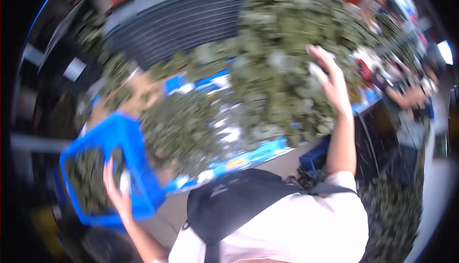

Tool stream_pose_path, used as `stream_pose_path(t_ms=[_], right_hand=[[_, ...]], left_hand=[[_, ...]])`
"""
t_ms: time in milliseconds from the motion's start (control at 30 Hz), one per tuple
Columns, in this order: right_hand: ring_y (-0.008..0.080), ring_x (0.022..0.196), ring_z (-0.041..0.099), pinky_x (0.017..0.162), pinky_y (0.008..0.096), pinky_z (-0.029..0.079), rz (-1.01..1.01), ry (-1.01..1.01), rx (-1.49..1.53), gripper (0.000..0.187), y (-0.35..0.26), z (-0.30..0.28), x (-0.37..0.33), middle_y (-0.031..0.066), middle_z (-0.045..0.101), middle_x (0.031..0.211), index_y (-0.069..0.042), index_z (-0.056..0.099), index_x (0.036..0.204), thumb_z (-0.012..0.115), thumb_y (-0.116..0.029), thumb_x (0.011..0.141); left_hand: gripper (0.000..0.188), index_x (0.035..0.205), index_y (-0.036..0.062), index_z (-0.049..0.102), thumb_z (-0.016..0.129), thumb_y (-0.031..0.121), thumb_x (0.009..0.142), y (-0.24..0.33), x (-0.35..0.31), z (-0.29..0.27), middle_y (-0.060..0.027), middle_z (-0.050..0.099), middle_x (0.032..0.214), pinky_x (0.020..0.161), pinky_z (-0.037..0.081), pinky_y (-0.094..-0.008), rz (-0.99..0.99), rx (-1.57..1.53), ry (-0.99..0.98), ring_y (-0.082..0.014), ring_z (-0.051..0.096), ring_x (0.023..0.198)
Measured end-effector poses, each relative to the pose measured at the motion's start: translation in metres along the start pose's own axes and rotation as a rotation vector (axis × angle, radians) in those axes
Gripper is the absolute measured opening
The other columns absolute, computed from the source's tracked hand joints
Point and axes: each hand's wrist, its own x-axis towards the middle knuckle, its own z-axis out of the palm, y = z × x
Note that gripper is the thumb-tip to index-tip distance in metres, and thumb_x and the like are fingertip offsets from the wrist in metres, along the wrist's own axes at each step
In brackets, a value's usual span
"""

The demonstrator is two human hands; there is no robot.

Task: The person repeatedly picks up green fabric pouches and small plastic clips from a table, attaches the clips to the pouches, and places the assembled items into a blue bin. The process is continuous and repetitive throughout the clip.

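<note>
My left hand [117, 191] is at the inner side of a blue plastic crate [143, 143], fingers stretched out and the thumb apart, with no object seen in it. Green leaves [86, 179] fill part of that crate. Over a large heap of green leafy stems [287, 86] on the table, my right hand [331, 74] reaches out with fingers and thumb apart. Whether it touches the leaves is hard to tell. Something white covers the fingertips or thumbs of both hands. A smaller leaf pile [181, 129] lies between my hands. The whole picture is blurred by motion.
A dark ribbed bin or crate [186, 19] stands at the far side of the table. Blue and white printed sheeting [239, 160] shows along the near table edge. Another person [406, 96] works at the right, with more leaves [392, 210] on the floor below.
</note>
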Motion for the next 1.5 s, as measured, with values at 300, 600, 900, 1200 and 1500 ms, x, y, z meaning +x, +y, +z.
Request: stream_pose_path(t_ms=[300,600,900,1200,1500], right_hand=[[0.0342,0.115,0.048,0.099,0.0388,0.034,-0.153,-0.821,0.094,0.043,-0.19,0.17,-0.032,0.017,0.055,0.12,-0.005,0.052,0.121,0.059,-0.015,0.08],[0.036,0.117,0.045,0.101,0.0433,0.034,-0.319,-1.095,0.232,0.042,-0.286,0.278,-0.028,0.0187,0.052,0.122,-0.008,0.052,0.121,0.058,-0.025,0.083],[0.0374,0.109,0.05,0.093,0.0421,0.039,-0.578,-0.651,0.292,0.074,-0.312,0.42,-0.003,0.0231,0.054,0.115,-0.004,0.036,0.132,0.066,-0.023,0.068],[0.0365,0.11,0.05,0.091,0.0412,0.042,0.072,-0.436,0.517,0.072,-0.3,0.367,-0.06,0.0286,0.05,0.117,0.0,0.036,0.129,0.067,-0.031,0.072],[0.0355,0.103,0.055,0.087,0.0368,0.043,0.351,-0.425,0.864,0.068,-0.233,0.322,-0.14,0.0227,0.056,0.109,-0.005,0.027,0.132,0.059,-0.014,0.074]], left_hand=[[0.061,0.125,0.0051,0.049,0.071,0.029,0.074,-0.25,-0.003,-0.056,-0.0198,0.06,0.108,0.084,0.045,-0.0367,-0.613,0.078,-0.066,-0.0295,0.058,0.102],[0.082,0.137,0.0169,0.03,0.072,0.032,0.068,-0.264,0.022,0.098,-0.0195,0.053,0.114,0.087,0.042,-0.0447,-0.125,0.42,-0.022,-0.0371,0.056,0.097],[0.061,0.126,0.0127,0.046,0.051,-0.002,0.067,-0.173,0.065,0.014,-0.0101,0.056,0.11,0.08,0.04,-0.0386,0.547,0.435,-0.235,-0.0223,0.057,0.09],[0.055,0.124,0.0178,0.049,0.069,0.025,0.074,-0.105,0.067,-0.014,-0.01,0.047,0.13,0.105,0.018,-0.0486,0.833,0.408,0.4,-0.0282,0.041,0.121],[0.092,0.143,0.0037,0.002,0.065,0.016,0.077,-0.034,-0.018,0.075,-0.0171,0.008,0.147,0.107,0.021,-0.0386,0.003,-0.829,-0.352,-0.0295,0.018,0.134]])
